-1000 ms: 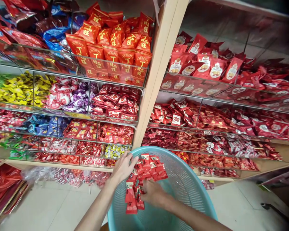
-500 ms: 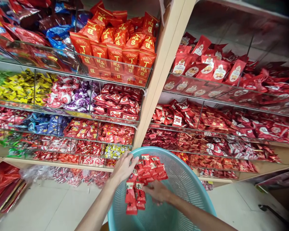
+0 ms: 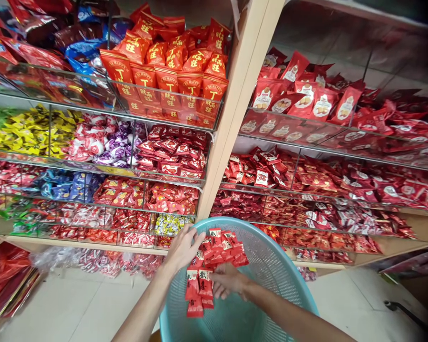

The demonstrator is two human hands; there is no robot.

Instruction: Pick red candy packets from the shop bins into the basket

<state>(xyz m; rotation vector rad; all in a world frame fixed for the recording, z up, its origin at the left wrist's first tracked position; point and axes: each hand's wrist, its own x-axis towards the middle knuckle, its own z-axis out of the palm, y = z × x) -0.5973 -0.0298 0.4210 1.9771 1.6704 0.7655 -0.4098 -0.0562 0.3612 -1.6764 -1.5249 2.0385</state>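
Observation:
A round turquoise plastic basket [image 3: 281,254] with perforated walls stands in front of me. My left hand [image 3: 183,248] is closed over its far left rim, thumb on the inner side. Within the basket lie several small red candy packets [image 3: 217,251] with cream tops and black characters, gathered toward the left wall. My right hand [image 3: 228,281] reaches in from the right, its thumb and forefinger closed on the edge of one candy packet [image 3: 205,282]. The other fingers of that hand curl below, and part of the packet group is hidden behind it.
Shelves with clear dividers hold wrapped sweets, including red-and-gold bags [image 3: 171,88], yellow sweets [image 3: 32,130] and red packets [image 3: 306,97]. A wooden post [image 3: 240,99] separates the two shelf units. Plastic bags of sweets [image 3: 103,260] lie on the tiled floor [image 3: 92,304] at left.
My right hand has shifted slightly left and up, and the packet at its fingertips has moved left, against the neighbouring packet. My left hand has stayed on the rim.

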